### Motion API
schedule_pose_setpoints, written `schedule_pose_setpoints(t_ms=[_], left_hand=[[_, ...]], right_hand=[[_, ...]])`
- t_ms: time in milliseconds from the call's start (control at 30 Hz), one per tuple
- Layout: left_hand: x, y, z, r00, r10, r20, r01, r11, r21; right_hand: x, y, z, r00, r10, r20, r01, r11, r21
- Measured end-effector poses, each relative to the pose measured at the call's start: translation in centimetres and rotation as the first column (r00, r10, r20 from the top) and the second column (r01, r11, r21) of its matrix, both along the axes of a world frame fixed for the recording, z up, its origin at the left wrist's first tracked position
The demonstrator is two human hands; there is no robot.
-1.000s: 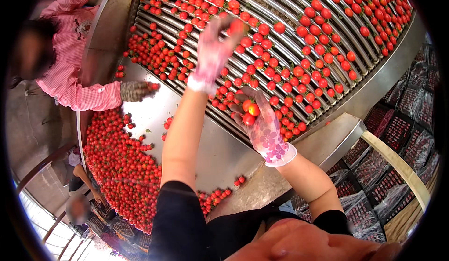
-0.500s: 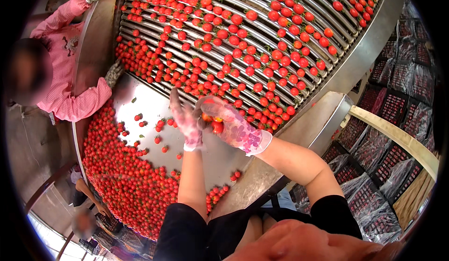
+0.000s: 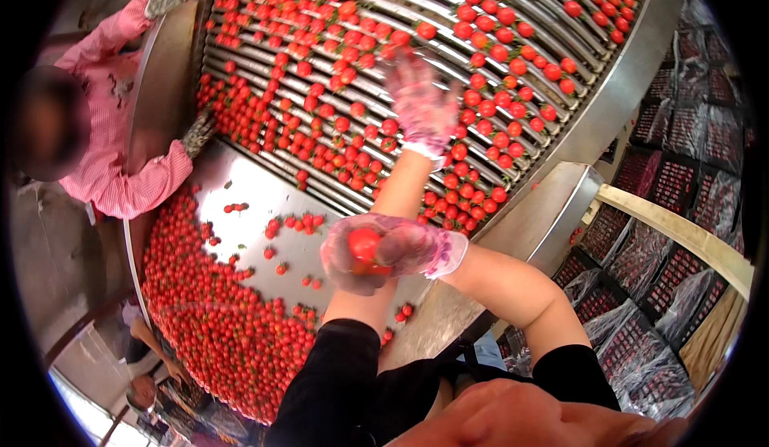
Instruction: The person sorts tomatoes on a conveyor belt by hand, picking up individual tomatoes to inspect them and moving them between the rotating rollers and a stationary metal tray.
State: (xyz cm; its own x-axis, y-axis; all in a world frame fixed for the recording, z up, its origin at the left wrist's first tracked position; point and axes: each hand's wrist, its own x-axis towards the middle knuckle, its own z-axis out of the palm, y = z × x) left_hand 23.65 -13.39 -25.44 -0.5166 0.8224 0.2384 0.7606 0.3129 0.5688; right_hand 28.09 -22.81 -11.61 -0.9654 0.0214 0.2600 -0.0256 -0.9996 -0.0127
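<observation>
L hand [image 3: 420, 101], over far rollers [image 3: 400, 2], fingers prob. spread & empty, bit blurry; R hand [image 3: 404, 247], nearer, curled round red tomato [image 3: 364, 243].

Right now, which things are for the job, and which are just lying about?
For the job:
- left hand, over the metal rollers
- right hand, cupping a red tomato
- loose tomatoes on the rollers

Seemingly just around:
- dark crates
- pale curved bar
</observation>
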Motion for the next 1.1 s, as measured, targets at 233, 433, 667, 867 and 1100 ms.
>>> schedule_pose_setpoints(t_ms=[233,433,667,867,1100], left_hand=[[7.5,-6.8,3.5,0.777,-0.623,0.084,0.627,0.758,-0.18],[6.5,-22.8,0.3,0.877,-0.459,0.14,0.466,0.743,-0.48],[-5.9,-26.8,-1.6,0.962,0.225,-0.158,-0.248,0.957,-0.15],[-13.8,-20.2,0.6,0.942,0.332,-0.04,-0.324,0.875,-0.36],[-17.3,-19.0,0.2,0.965,0.258,0.05,-0.164,0.738,-0.655]], right_hand=[[0.3,2.1,2.8,0.959,0.19,-0.211,-0.142,0.965,0.223],[-0.5,-1.7,2.5,0.909,0.41,-0.074,-0.267,0.71,0.651],[-1.6,-3.3,4.1,0.812,0.424,0.4,-0.524,0.231,0.82],[-1.9,-3.6,2.8,0.775,0.584,0.241,-0.482,0.3,0.823],[-0.9,-5.0,1.1,0.752,0.631,0.192,-0.651,0.664,0.369]])
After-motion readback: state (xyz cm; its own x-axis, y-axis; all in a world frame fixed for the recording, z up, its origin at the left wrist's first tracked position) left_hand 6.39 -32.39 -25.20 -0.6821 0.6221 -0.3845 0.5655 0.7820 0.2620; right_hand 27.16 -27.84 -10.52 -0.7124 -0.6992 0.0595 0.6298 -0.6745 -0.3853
